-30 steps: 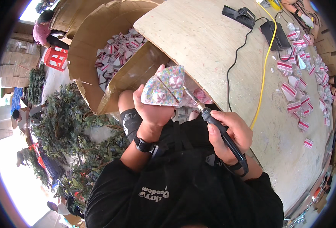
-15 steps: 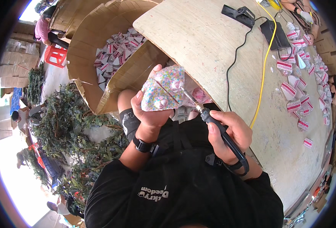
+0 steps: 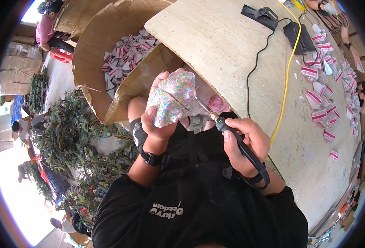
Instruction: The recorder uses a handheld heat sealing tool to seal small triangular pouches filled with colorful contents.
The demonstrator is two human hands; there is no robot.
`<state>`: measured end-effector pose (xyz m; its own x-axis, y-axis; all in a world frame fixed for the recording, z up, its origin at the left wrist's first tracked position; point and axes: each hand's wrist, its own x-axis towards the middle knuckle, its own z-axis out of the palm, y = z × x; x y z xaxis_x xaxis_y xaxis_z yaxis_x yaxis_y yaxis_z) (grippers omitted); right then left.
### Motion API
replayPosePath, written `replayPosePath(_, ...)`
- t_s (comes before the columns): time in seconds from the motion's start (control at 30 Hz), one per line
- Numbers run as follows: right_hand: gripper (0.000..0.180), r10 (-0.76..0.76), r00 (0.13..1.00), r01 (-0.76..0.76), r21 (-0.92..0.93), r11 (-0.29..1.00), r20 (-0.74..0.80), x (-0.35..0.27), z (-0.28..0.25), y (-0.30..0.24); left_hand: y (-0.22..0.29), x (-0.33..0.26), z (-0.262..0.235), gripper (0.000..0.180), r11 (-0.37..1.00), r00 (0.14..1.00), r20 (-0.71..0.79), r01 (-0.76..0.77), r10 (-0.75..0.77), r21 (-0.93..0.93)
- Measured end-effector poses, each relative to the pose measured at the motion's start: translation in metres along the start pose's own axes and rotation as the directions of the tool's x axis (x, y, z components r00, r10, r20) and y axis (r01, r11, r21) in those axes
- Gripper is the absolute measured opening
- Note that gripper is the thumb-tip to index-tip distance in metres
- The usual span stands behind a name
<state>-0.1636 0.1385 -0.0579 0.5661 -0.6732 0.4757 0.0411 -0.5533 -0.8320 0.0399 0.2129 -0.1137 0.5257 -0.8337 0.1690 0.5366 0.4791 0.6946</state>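
Note:
My left hand is closed around a decorated piece that looks like a toy cake slice. Pastel beads in pink, blue and yellow cover it, and a dark slit runs across its face. In my right hand is a soldering iron with a black handle and a metal shaft. Its tip points up and left at the right side of the slice. Whether tip and beads touch, I cannot tell. Below and beyond the slice, something pink shows in clear plastic, partly hidden.
On the right stands a pale wooden table with many red-and-white wedge pieces. A black stand, a black box and a yellow cable lie there. A large carton holds more wedges. Co-workers appear at the edges.
My left hand has turned the slice and shifted it slightly left. The iron has followed a little to the left. At the far right, a co-worker's hand with a wedge has come into view.

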Motion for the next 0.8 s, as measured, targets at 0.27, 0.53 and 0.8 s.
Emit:
replayPosePath(0.27, 0.028, 0.038, 0.999, -0.038, 0.046, 0.998, -0.006, 0.0, 0.002, 0.004, 0.0, 0.002, 0.001, 0.093, 1.0, 1.0, -0.002, 0.01, -0.01, -0.002)
replayPosePath(0.53, 0.03, 0.092, 0.992, -0.086, 0.072, 0.994, -0.084, -0.005, 0.002, 0.004, -0.008, -0.001, -0.012, 0.087, 0.921, 0.956, -0.213, 0.112, -0.202, -0.373)
replayPosePath(0.8, 0.036, 0.055, 0.997, -0.053, 0.032, 0.998, -0.049, -0.002, 0.004, 0.001, -0.008, -0.004, -0.021, 0.09, 0.881, 0.962, -0.132, 0.159, -0.241, -0.447)
